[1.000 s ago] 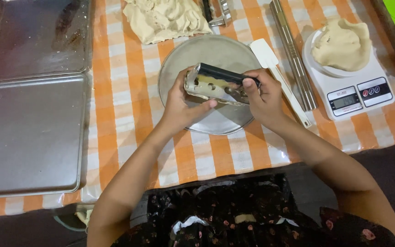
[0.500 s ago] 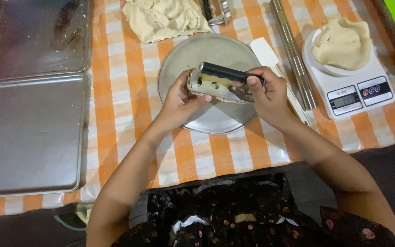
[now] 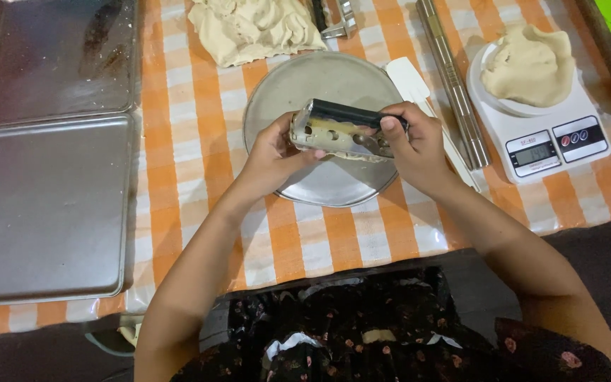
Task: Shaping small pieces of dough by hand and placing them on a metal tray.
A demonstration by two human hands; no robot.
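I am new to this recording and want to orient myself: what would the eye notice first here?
At the centre, both hands, left hand and right hand, hold a metal tool smeared with dough above a round grey plate. To the right, a lump of dough sits on a white kitchen scale. Two flat metal trays lie at the left on the orange checked cloth.

A dough-smeared metal scraper [image 3: 344,131] (black-handled) lies level, lifted above the round plate [image 3: 298,85].

My table [image 3: 199,170], in its orange-checked cloth

On it I see two steel trays [image 3: 44,212], a round metal plate [image 3: 334,78], a dough heap [image 3: 249,28], rolling rods [image 3: 454,85], a white spatula [image 3: 408,78], perhaps cutters [image 3: 337,21], and a scale [image 3: 553,134].
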